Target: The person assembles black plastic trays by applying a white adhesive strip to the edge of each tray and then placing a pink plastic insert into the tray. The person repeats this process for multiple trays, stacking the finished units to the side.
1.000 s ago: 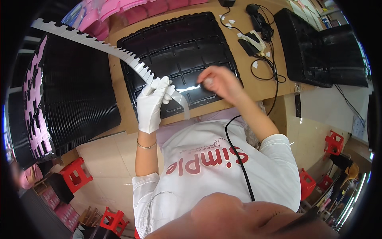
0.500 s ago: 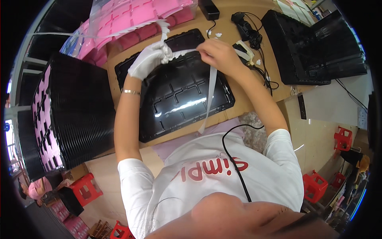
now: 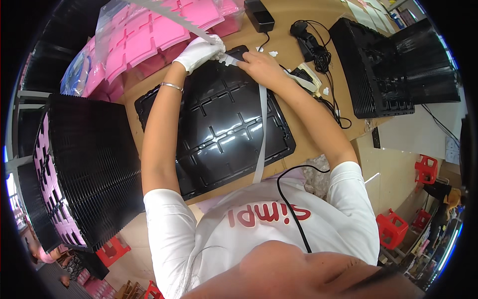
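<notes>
A black plastic tray (image 3: 224, 149) with raised cross-shaped ridges lies on the cardboard-brown table in front of me. Over its far edge, my left hand (image 3: 203, 53), in a white glove, is closed on a white strip with a toothed edge (image 3: 174, 17), which runs up and away to the far left. My right hand (image 3: 262, 68), bare, pinches the same strip just to the right. A short toothed piece (image 3: 229, 60) stretches between the two hands. From beneath my right hand a plain pale ribbon (image 3: 263, 134) hangs across the tray toward my lap. My fingertips are partly hidden.
Tall stacks of black trays (image 3: 94, 164) stand at the left, with more black trays (image 3: 368, 65) at the right. Pink sheets in clear plastic (image 3: 154, 35) lie at the far left. A black power adapter (image 3: 259, 17) and coiled cables (image 3: 322, 60) sit beyond the tray.
Both hands have moved farther off, toward the tray's far edge, and the gap between them is shorter. The toothed strip now rises toward the upper left. My view has shifted slightly.
</notes>
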{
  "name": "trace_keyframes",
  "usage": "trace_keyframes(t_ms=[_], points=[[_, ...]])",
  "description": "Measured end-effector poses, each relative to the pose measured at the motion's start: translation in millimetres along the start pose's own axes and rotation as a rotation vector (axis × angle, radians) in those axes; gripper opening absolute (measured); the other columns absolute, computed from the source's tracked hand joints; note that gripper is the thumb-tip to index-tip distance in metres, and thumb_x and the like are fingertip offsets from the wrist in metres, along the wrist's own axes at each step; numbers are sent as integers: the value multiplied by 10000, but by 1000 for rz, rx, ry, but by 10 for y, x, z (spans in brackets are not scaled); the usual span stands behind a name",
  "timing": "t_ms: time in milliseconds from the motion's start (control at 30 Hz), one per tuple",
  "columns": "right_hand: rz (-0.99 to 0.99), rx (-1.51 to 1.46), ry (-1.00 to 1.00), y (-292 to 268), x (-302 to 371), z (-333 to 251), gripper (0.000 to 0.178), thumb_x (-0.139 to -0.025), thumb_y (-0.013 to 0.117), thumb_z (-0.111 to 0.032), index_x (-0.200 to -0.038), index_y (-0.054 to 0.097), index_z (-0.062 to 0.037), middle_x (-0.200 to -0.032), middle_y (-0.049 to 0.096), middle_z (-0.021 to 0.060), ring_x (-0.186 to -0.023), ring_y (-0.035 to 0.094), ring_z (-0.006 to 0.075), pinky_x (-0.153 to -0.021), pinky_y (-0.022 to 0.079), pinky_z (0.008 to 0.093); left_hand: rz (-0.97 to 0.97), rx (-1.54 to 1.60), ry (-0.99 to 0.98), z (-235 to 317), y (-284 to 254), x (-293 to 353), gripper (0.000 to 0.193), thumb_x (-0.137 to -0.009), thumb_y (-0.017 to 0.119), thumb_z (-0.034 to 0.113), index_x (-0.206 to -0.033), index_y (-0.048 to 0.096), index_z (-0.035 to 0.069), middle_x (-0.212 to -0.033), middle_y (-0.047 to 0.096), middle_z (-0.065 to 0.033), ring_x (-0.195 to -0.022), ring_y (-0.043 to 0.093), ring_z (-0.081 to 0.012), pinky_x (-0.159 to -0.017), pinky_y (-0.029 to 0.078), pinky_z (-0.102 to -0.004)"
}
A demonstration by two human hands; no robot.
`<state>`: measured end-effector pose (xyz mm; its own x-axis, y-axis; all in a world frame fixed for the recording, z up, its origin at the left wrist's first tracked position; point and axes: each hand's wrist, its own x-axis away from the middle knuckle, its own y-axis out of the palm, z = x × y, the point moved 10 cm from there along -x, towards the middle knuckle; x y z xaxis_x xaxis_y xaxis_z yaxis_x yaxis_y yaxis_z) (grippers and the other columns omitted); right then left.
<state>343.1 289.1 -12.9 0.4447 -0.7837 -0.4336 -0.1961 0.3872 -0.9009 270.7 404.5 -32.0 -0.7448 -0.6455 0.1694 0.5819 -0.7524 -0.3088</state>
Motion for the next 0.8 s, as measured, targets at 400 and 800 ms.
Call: trace_keyframes(t_ms=[400, 800], points=[[-129, -133, 101, 147, -94, 83, 260, -783, 627, -91, -1034, 685, -119, -833, 559, 85, -797, 606, 274, -700, 512, 403, -105, 147, 27, -137, 149, 60, 210, -913, 592, 139, -1064, 649, 5, -885, 656, -32, -795, 587, -100, -777, 480, -239], [103, -516, 321, 200, -25, 423, 147, -784, 719, -189, -880, 687, -83, -763, 648, 99, -745, 631, 249, -680, 491, 342, 247, 294, 19, -79, 42, -86, 163, -930, 613, 175, -966, 683, 33, -807, 630, 19, -680, 512, -52, -631, 419, -203]])
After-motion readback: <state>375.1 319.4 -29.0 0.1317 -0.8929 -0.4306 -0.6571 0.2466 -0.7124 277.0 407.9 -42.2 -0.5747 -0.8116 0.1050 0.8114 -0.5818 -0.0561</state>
